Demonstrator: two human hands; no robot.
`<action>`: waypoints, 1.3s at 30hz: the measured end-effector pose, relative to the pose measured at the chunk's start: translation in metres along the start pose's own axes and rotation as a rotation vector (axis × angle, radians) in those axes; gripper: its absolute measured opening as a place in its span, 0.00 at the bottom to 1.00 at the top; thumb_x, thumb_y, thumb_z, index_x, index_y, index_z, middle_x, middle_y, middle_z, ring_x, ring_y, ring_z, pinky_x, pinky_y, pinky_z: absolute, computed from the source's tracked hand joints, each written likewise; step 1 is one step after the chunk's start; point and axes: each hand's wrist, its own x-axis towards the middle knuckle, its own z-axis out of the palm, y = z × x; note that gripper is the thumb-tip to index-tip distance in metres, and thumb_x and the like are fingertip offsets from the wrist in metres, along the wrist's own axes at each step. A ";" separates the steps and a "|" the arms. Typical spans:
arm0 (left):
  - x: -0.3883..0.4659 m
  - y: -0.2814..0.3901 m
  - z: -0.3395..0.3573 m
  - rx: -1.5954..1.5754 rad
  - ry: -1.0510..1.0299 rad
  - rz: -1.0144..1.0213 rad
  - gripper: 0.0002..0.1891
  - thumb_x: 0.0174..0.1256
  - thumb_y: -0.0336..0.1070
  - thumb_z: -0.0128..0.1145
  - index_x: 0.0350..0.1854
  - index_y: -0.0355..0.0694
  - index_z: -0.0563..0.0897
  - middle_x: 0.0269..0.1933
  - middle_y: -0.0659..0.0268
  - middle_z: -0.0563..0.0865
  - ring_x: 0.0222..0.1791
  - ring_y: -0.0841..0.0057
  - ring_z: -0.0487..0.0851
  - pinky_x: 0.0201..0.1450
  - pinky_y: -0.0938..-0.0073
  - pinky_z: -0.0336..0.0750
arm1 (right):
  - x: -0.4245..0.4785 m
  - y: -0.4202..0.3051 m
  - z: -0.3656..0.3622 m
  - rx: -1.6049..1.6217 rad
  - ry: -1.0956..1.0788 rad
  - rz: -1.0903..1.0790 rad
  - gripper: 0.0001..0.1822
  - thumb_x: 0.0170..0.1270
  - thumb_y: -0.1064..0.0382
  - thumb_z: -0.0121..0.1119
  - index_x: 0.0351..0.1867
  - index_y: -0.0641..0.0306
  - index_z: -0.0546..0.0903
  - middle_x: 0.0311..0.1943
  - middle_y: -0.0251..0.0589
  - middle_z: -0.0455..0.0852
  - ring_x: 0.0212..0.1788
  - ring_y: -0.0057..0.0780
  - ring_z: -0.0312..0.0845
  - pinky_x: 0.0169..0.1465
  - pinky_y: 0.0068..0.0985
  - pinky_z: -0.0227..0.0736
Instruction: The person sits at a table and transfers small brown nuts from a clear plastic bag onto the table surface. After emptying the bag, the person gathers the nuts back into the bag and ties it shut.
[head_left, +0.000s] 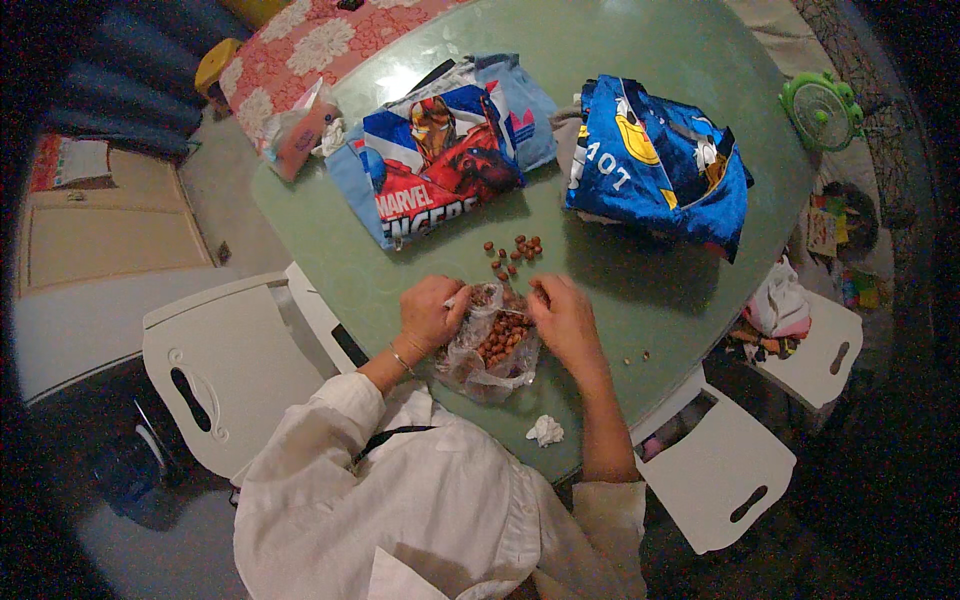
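Note:
A clear plastic bag (480, 379) full of reddish-brown nuts (502, 341) lies on the green table near its edge. My left hand (431, 309) grips the upper left edge of the bag. At the bag's upper right rim is my right hand (559, 311), its fingers curled in against the thumb; whether it pinches the plastic is unclear. Several loose nuts (527, 247) are scattered on the table just beyond the bag. A crumpled white tissue (545, 431) lies nearer to me, and small crumbs sit to the right of my right forearm.
Beyond the nuts lie folded clothes with a Marvel Avengers print (442, 157) and a blue cartoon-print garment (660, 165). A pinkish plastic packet (300, 142) is at the table's far left. White chairs (232, 360) stand at both sides; a green fan (821, 112) is at right.

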 end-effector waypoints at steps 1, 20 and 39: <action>0.000 0.000 0.000 0.002 0.008 0.009 0.09 0.59 0.40 0.57 0.26 0.41 0.82 0.25 0.61 0.81 0.27 0.62 0.80 0.29 0.64 0.73 | 0.007 0.006 0.007 -0.004 0.017 -0.008 0.13 0.55 0.66 0.59 0.44 0.64 0.78 0.36 0.49 0.80 0.38 0.45 0.77 0.41 0.35 0.72; 0.000 0.003 0.000 -0.019 0.027 0.021 0.08 0.59 0.39 0.57 0.27 0.41 0.82 0.24 0.62 0.80 0.25 0.64 0.79 0.27 0.66 0.73 | 0.018 0.012 0.020 0.133 -0.040 0.153 0.11 0.51 0.70 0.58 0.37 0.63 0.75 0.34 0.48 0.79 0.34 0.45 0.78 0.39 0.39 0.73; 0.000 -0.001 0.001 0.004 0.022 0.034 0.07 0.58 0.38 0.58 0.27 0.41 0.82 0.24 0.62 0.80 0.26 0.63 0.79 0.27 0.66 0.72 | 0.024 0.008 0.028 -0.040 0.017 -0.072 0.11 0.56 0.63 0.60 0.37 0.67 0.77 0.35 0.52 0.79 0.38 0.52 0.76 0.42 0.43 0.71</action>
